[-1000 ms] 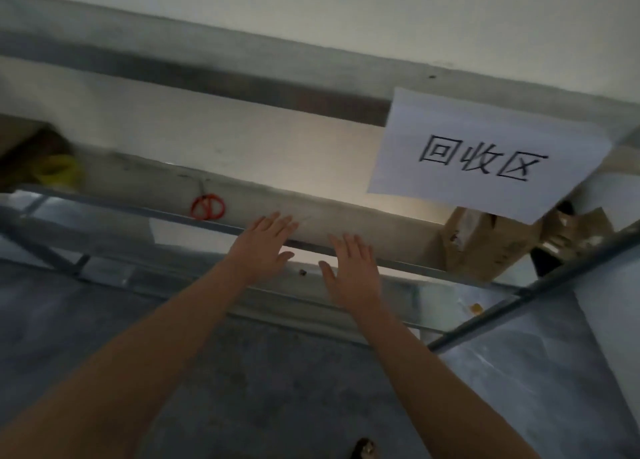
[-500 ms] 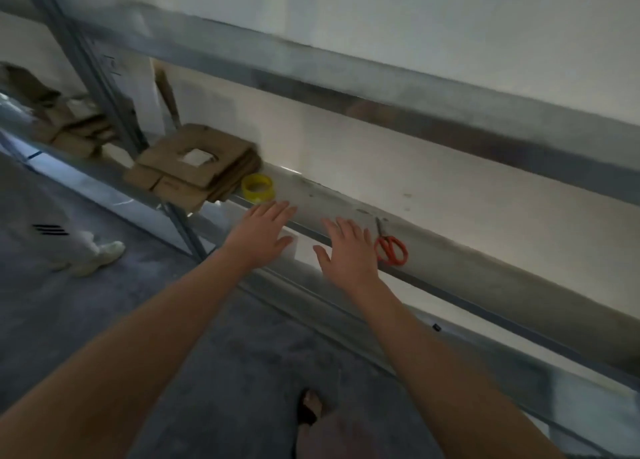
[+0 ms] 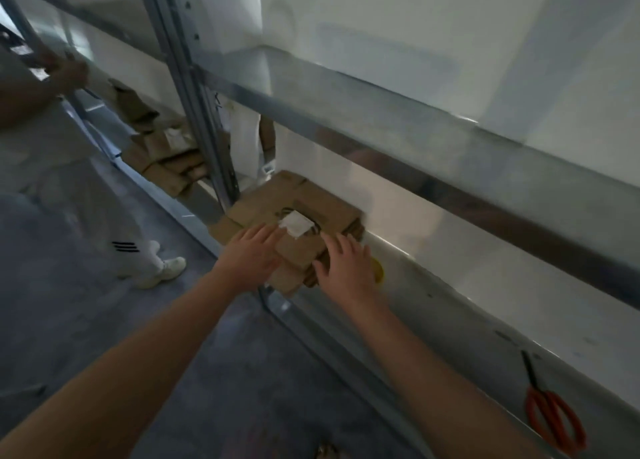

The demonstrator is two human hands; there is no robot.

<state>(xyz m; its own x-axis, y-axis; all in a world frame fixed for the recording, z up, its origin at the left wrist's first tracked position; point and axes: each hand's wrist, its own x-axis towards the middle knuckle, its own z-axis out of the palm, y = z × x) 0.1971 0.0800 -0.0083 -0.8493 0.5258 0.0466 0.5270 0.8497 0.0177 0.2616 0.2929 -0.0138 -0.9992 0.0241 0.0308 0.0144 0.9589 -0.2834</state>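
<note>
Cardboard stack (image 3: 304, 198), a pile of flattened brown boxes, is lying on the metal shelf (image 3: 450, 306) just right of the grey upright post (image 3: 194, 105), and I am seeing both hands laid over its near corner. My left hand (image 3: 251, 256) is spreading straight fingers across the front edge. My right hand (image 3: 346, 271) is doing the same on the right side, and neither is curling round anything. The blur is stopping me from telling whether they are pressing or only touching. A white label (image 3: 296, 224) is showing on the top sheet between the two hands, its print too smeared to read. The right hand is covering most of a yellow roll (image 3: 378, 273), so only a sliver is peeking out beside it. A second cardboard pile (image 3: 162, 153) is sitting in the next bay, partly cut by the post. Orange-handled scissors (image 3: 554, 420) are lying well apart on the same shelf, and another person (image 3: 52, 139) is standing at the left, cut off by the frame edge.
</note>
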